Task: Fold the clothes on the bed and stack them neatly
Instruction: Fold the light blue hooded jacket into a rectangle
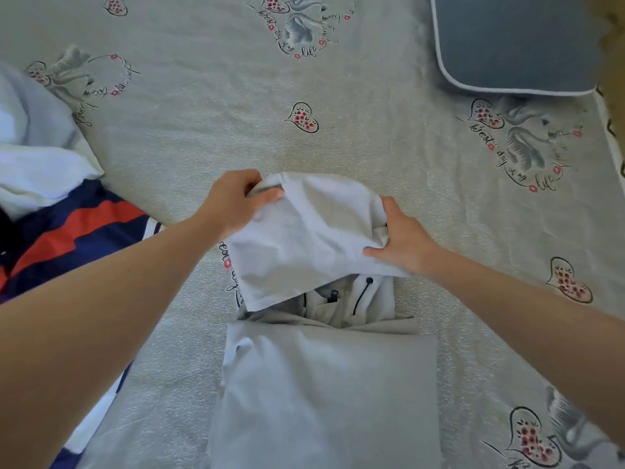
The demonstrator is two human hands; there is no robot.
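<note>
A light grey hoodie lies on the bed in front of me, its body folded into a narrow rectangle. Its hood is lifted off the sheet at the far end. My left hand pinches the hood's far left corner. My right hand grips the hood's right edge, with bunched fabric under the fingers. Black drawstrings show at the neckline below the raised hood.
The patterned bed sheet has hearts and swans. A navy, red and white garment lies at the left, with white and pale blue clothes piled behind it. A blue-grey pillow sits at the far right.
</note>
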